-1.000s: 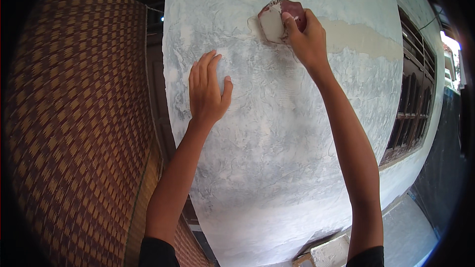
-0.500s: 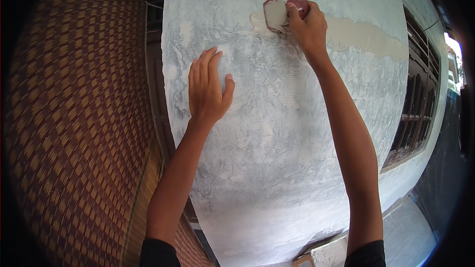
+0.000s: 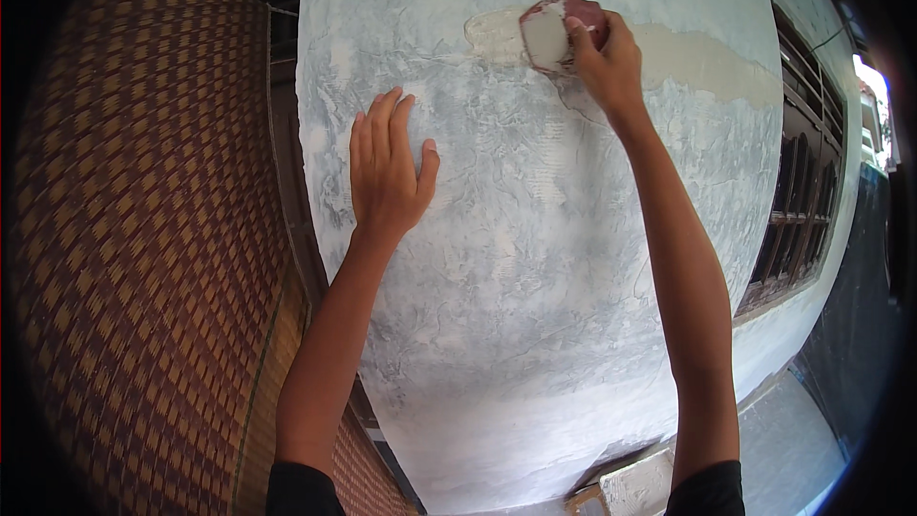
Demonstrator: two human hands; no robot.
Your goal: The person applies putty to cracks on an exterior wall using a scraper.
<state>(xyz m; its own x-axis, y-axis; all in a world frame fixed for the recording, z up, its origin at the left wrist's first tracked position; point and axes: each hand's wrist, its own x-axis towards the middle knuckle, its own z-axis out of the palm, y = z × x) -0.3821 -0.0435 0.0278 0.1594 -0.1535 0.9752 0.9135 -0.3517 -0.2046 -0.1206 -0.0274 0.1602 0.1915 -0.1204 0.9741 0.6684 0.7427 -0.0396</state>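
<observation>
Up on the pale, mottled wall (image 3: 516, 229), my right hand (image 3: 614, 67) grips a reddish-brown putty scraper (image 3: 587, 17), its fingers bent round the right side. Pale putty coats the scraper's face, and its edge appears to be against the wall. A smooth patch of putty (image 3: 492, 38) shows left of the tool, and a longer beige band (image 3: 707, 62) runs off to the right. Lower and to the left, my left hand (image 3: 387, 167) lies open against the wall, fingers upward and thumb apart, holding nothing.
A woven brown-and-tan mat (image 3: 143, 229) hangs along the left, beside a dark door frame (image 3: 291, 153). To the right is a window with dark wooden bars (image 3: 802, 182). At the wall's foot lies a putty-smeared board (image 3: 640, 485) near a small brown box (image 3: 587, 500).
My right hand and the scraper have moved right along the wall, uncovering more smooth putty on their left. The view has shifted slightly; my left hand stays open in about the same place.
</observation>
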